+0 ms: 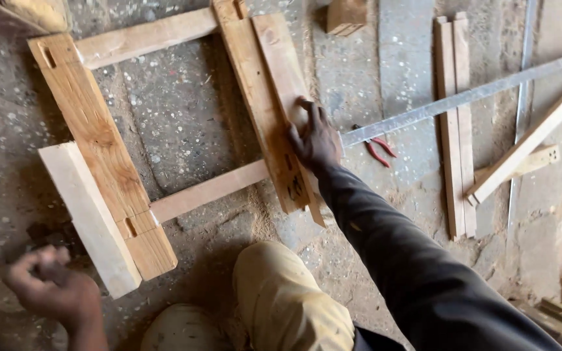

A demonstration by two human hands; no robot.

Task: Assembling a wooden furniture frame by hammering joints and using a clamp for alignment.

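The right hand [317,140] lies flat, fingers spread, on the thin board [287,84] at the wooden frame's [99,143] right edge. The left hand [50,286] is blurred, loosely curled and holding nothing, over bare concrete floor [183,110] near the frame's lower-left corner.

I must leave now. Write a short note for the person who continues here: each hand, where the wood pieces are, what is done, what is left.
Right hand: flat on the loose slat lying along the frame's right upright.
Left hand: blurred near the floor; whether it holds anything cannot be told.
Wooden frame lies on the floor, both cross rails seated in the uprights. A pale block lies beside its left upright.
Metal ruler and red-handled pliers lie right of the hand.
Left: the slat looks unfixed.
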